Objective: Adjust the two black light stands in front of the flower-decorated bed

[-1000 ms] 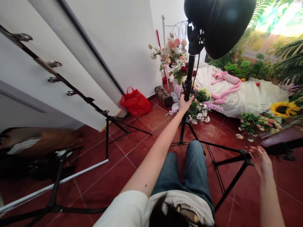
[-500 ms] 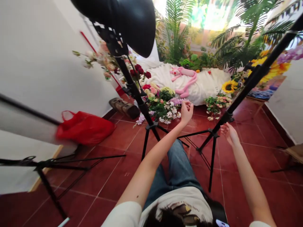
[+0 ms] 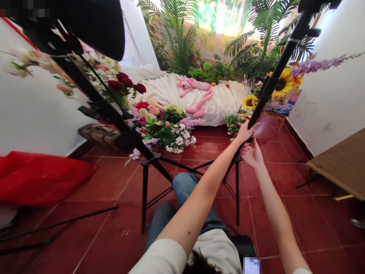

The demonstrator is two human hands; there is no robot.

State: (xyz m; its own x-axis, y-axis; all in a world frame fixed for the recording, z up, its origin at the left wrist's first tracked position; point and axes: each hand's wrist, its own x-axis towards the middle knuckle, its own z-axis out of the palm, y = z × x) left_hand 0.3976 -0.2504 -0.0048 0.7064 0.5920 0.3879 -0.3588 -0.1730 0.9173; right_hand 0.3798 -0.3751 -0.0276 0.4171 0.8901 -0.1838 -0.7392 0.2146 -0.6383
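Ahead and right of me, a black light stand (image 3: pixel 268 91) leans on spread legs. My left hand (image 3: pixel 246 131) is closed around its pole, just above the lower clamp. Just below it, my right hand (image 3: pixel 252 155) is at the small black clamp knob (image 3: pixel 249 140), thumb on one side and curled fingers on the other. The pole and my left hand partly hide this contact. A second black stand (image 3: pixel 111 114) rises at the left with a large dark lamp shade (image 3: pixel 97 26) on top.
Artificial flowers (image 3: pixel 168 129) crowd the left stand. A pink plush toy (image 3: pixel 199 91) lies on white cloth (image 3: pixel 162 87) before palm fronds (image 3: pixel 179 42). A red bag (image 3: pixel 42 177) and more stand legs (image 3: pixel 80 217) lie left. A brown board (image 3: pixel 339 160) juts in at right.
My left hand has moved right and taken hold of the right stand's pole. My right hand has come in to the knob below it. The view has turned right.
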